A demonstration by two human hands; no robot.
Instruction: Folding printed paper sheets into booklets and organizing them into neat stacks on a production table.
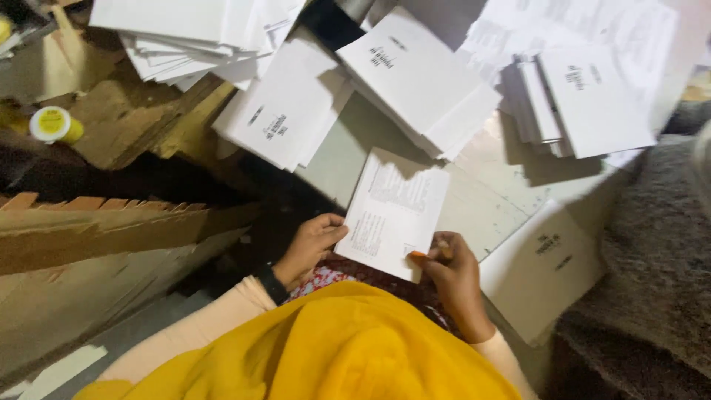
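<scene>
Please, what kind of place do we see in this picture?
Probably a small print or bookbinding workshop. Stacks of white printed booklets cover the grey work surface, brown cardboard sheets lie alongside, and the left hand and right hand hold one white printed sheet.

The printed sheet between the hands is white with small black print in blocks. The booklet stacks above it are white, each cover carrying a short black title. A separate booklet at the right looks cream in shadow, also with black lettering. The surface is pale grey-green. The scarf is plain mustard yellow; the sleeves are pale peach. A wristband is black. Under the sheet shows a cloth with a red and white floral pattern. The cardboard is brown. The jar lid is yellow with a white rim. The blanket is grey.
</scene>
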